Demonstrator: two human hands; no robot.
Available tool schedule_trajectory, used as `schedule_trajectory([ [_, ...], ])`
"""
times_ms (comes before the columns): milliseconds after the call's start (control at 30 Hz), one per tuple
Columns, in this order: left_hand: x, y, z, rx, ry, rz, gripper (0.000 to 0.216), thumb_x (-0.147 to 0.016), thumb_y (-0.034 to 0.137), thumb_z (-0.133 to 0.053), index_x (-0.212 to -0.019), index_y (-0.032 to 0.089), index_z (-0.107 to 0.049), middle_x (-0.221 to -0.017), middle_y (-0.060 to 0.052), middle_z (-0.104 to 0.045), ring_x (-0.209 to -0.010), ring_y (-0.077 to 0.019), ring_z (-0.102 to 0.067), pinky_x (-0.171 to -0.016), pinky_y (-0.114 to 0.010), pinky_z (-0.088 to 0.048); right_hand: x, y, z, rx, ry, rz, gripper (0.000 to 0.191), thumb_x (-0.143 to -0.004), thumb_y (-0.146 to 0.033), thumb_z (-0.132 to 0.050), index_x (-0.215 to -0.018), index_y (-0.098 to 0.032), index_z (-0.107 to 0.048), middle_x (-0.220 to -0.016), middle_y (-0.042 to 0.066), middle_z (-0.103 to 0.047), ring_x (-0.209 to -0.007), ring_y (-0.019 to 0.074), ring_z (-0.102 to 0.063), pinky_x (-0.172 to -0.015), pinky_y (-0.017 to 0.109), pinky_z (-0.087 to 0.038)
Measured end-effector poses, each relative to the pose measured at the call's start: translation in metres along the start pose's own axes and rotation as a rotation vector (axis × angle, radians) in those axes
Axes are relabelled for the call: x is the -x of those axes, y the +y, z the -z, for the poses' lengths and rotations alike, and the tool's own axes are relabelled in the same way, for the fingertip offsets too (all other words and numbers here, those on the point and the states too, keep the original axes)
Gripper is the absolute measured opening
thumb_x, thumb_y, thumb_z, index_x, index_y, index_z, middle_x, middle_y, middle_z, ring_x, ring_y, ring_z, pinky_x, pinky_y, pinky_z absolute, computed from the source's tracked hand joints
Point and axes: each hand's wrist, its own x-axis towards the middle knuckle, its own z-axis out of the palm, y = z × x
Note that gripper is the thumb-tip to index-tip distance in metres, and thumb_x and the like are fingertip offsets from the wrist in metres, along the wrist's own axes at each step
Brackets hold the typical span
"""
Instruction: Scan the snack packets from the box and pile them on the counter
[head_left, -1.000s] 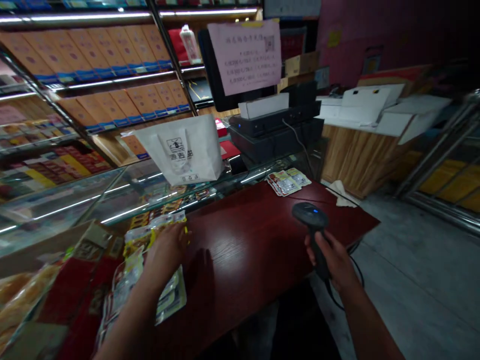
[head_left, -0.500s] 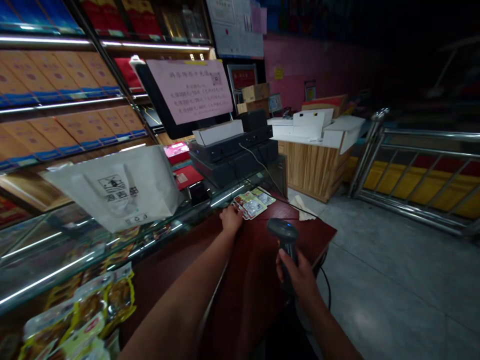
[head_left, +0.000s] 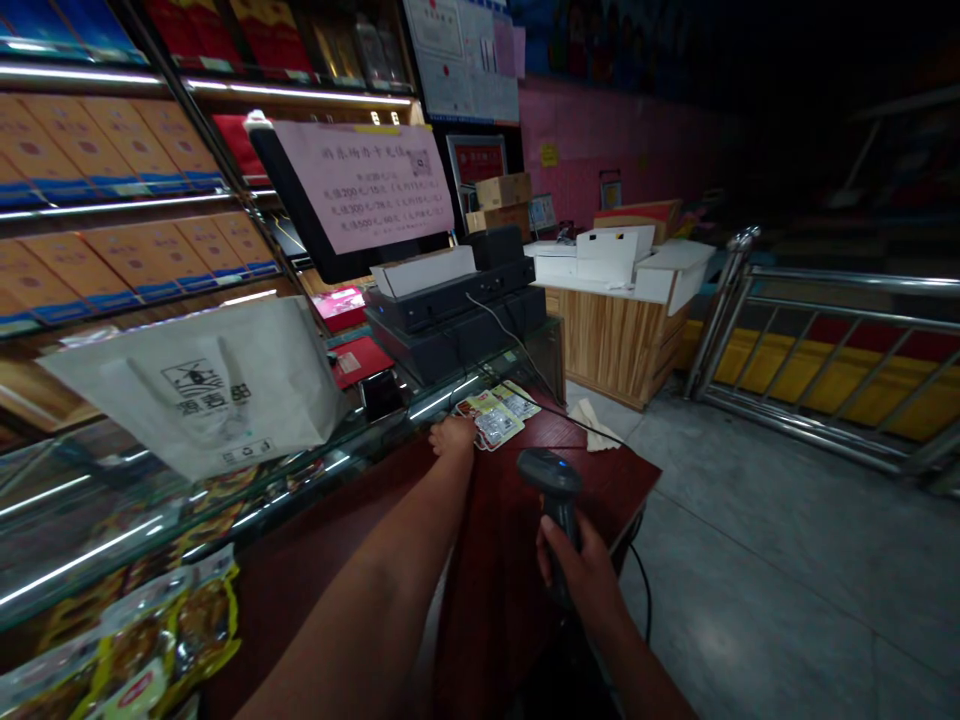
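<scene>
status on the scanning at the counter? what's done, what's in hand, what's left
Done: nothing I can confirm as scanned. In hand: the right hand has its grip closed on the black scanner, blue light showing, above the red counter. The left hand rests against the small packets at the counter's far end. Left: those packets still lie flat, and a pile of snack packs sits at the near left.
</scene>
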Motion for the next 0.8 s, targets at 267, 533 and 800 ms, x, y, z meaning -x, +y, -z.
schedule_trajectory([
  [267, 0.015, -0.025, 0.020, 0.479, -0.030, -0.128, 0.033, -0.069, 0.049, -0.074, -0.067, 0.020, -0.058, -0.072, -0.004, -0.065, -0.075, -0.0209, -0.064, -0.071, -0.031, -0.049, -0.003, 0.005, 0.001, -0.030, 0.014, 0.028, 0.040, -0.089, -0.057, -0.063, -0.099, -0.019, -0.060, -0.057, -0.005, -0.059, -0.042, 0.0117, -0.050, -0.041, 0.022, -0.041],
  [533, 0.059, -0.049, 0.080, 0.871, -0.178, -0.214, 0.043, -0.058, 0.050, -0.080, -0.074, 0.019, -0.055, -0.070, 0.001, -0.065, -0.059, -0.0126, -0.061, -0.058, -0.026, -0.051, 0.000, 0.005, 0.002, -0.046, 0.004, 0.065, 0.041, -0.087, -0.060, -0.064, -0.081, -0.020, -0.058, -0.051, -0.005, -0.056, -0.041, 0.0111, -0.049, -0.041, 0.022, -0.040],
  [800, 0.099, -0.075, 0.161, 0.983, -0.153, -0.271, 0.046, -0.055, 0.045, -0.086, -0.078, 0.018, -0.057, -0.073, 0.002, -0.069, -0.059, -0.0096, -0.061, -0.056, -0.021, -0.049, 0.012, 0.000, 0.003, -0.065, -0.021, 0.028, 0.052, -0.085, -0.072, -0.060, -0.084, -0.020, -0.060, -0.054, -0.004, -0.057, -0.044, 0.0122, -0.050, -0.042, 0.022, -0.040],
])
